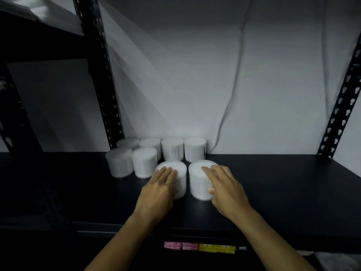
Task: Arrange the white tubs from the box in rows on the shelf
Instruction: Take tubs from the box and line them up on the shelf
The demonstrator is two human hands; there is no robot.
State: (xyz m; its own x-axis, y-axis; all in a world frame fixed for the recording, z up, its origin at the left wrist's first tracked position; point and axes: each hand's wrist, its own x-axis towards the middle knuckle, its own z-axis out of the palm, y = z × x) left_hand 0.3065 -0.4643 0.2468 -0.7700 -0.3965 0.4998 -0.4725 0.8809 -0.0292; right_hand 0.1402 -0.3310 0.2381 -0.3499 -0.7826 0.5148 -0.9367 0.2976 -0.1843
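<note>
Several white tubs [172, 151] stand on the black shelf [273, 184] against the back wall, with two more in a second row [144, 162] at the left. My left hand [158, 194] lies over the top and near side of a tub [181, 170] that continues that second row. My right hand [226, 190] holds the tub beside it [197, 182], fingers over the lid and thumb against the side. Both tubs stand upright on the shelf with a narrow gap between them. The box is out of view.
Black perforated uprights stand at the back left [105, 90] and far right [340, 114]. A white sheet [195, 75] covers the wall behind. Pink and yellow packs [199, 247] lie on the level below the shelf's front edge.
</note>
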